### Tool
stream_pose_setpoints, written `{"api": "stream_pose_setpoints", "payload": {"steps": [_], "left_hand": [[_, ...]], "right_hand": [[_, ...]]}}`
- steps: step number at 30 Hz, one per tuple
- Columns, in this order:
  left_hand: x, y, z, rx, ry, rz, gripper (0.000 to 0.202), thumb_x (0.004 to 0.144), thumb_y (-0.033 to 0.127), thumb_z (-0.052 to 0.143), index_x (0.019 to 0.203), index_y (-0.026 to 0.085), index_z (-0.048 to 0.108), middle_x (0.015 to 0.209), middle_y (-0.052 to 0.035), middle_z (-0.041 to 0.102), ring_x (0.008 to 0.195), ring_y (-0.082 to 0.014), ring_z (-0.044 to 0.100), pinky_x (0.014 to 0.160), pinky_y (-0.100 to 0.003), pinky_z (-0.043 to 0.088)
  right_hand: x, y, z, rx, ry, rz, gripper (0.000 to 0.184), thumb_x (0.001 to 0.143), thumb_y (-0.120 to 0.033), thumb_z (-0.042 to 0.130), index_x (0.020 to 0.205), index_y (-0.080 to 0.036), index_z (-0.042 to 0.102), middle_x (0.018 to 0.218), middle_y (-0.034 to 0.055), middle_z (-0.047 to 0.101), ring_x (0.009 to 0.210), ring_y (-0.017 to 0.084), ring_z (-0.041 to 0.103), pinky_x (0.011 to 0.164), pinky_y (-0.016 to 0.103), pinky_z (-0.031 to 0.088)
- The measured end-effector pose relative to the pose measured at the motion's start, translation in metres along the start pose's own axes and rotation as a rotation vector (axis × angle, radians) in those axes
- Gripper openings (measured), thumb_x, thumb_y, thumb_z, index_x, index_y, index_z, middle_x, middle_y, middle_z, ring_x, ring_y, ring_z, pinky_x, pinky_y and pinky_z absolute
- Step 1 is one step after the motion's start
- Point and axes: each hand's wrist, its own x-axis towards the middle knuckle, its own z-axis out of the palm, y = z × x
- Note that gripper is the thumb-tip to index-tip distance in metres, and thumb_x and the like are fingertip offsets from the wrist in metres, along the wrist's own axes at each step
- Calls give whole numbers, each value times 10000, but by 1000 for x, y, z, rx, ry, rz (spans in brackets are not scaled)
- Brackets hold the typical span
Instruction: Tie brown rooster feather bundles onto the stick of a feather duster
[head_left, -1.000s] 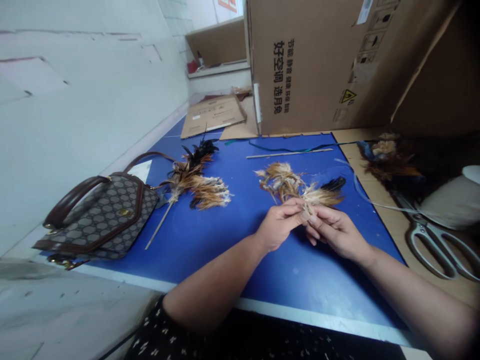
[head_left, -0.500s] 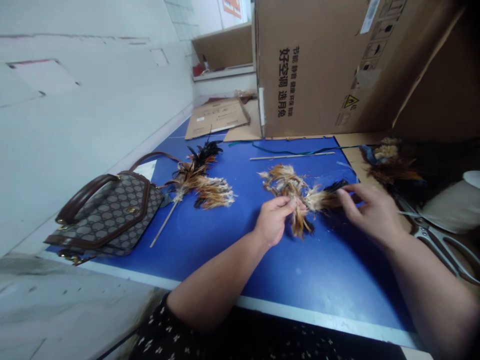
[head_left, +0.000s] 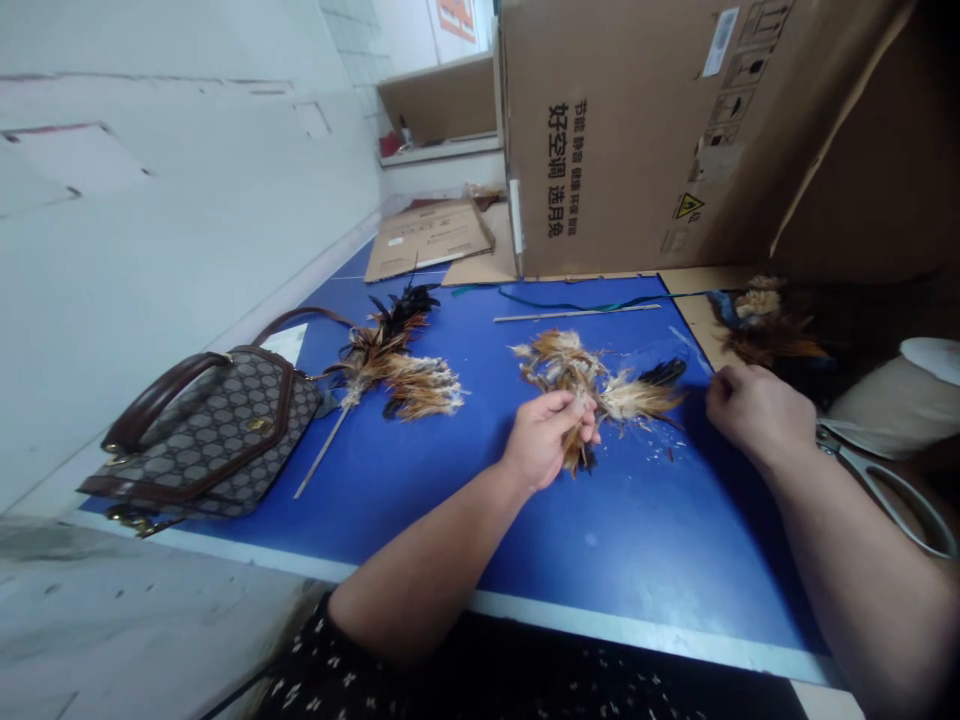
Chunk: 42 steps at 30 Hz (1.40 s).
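Note:
My left hand (head_left: 544, 437) is closed in a pinch on a small bunch of brown feathers (head_left: 576, 447) that hangs from its fingers over the blue table (head_left: 465, 480). A loose pile of tan and black feathers (head_left: 600, 375) lies just beyond it. My right hand (head_left: 757, 412) rests closed at the table's right edge, fingers curled; what they hold, if anything, I cannot make out. A finished feather bundle on a thin stick (head_left: 390, 370) lies to the left.
A patterned handbag (head_left: 217, 430) sits at the left edge. Big cardboard boxes (head_left: 637, 130) stand at the back. More feathers (head_left: 765, 320), a white roll (head_left: 900, 400) and large scissors (head_left: 885, 480) lie at the right. A thin stick (head_left: 577, 312) lies at the back.
My right hand let go of the feathers and moved right to the table's edge, closing. My left hand kept its bunch of feathers and barely moved.

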Motion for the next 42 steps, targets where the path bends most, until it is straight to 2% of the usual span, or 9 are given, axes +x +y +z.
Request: {"api": "stream_pose_setpoints", "payload": {"steps": [4,11,14,18,21,25,33,36,42], "left_hand": [[0,1,1,-41,2,-9,332,752,370,886,814,109,689,722,-13,599,552,-67,488,570,-268,411],[1,2,2,-12,20,-10,357,740,391,889,811,106,686,744,-33,619,546,-56,472,532,-249,303],[-1,2,4,-24,12,4,351,748,391,882,806,109,681,771,-41,638,554,-58,481,532,-246,305],[-6,2,5,27,-21,54,326,834,415,808,855,108,699,745,-44,652,565,-76,505,552,-248,361],[-7,0,4,133,-44,67,355,901,449,735,941,97,719,652,-21,620,546,-89,516,564,-251,399],[-7,-3,1,184,-42,57,390,913,465,717,1065,106,726,629,0,607,537,-90,524,562,-238,424],[-12,3,4,330,-34,89,397,926,489,694,1027,107,728,681,-13,639,513,-88,566,544,-240,474],[-13,-3,7,394,-34,38,417,894,518,716,918,102,708,703,-37,671,502,-100,598,534,-247,500],[-9,-8,3,336,-77,-128,455,851,552,745,930,110,671,662,-44,694,531,-136,656,561,-255,536]], "right_hand": [[-3,-5,-2,120,321,-189,264,969,-337,513,934,-155,701,929,172,735,915,287,648,822,372,408],[-32,-36,-19,493,425,-137,300,959,-371,608,1171,-169,673,952,135,751,796,232,698,739,297,499],[-44,-48,-27,544,384,-308,265,979,-391,586,1089,-176,697,871,107,733,723,214,670,702,304,503],[-53,-60,-26,572,192,-698,156,1011,-292,534,1053,-210,659,893,79,721,762,202,671,710,296,496],[-58,-66,-24,555,147,-842,114,1008,-215,511,1032,-205,622,841,64,695,731,193,656,668,288,464],[-60,-68,-25,478,127,-830,117,997,-180,478,941,-209,576,773,46,690,646,177,639,625,280,421],[-55,-69,-7,69,26,-630,124,950,-174,455,976,-190,574,680,57,703,506,190,580,530,306,185],[-58,-72,-5,125,38,-625,136,947,-162,439,986,-185,567,715,62,716,525,189,603,529,299,206],[-66,-79,-14,339,55,-668,125,985,-224,448,910,-205,546,701,34,684,542,171,608,539,285,311]]}}
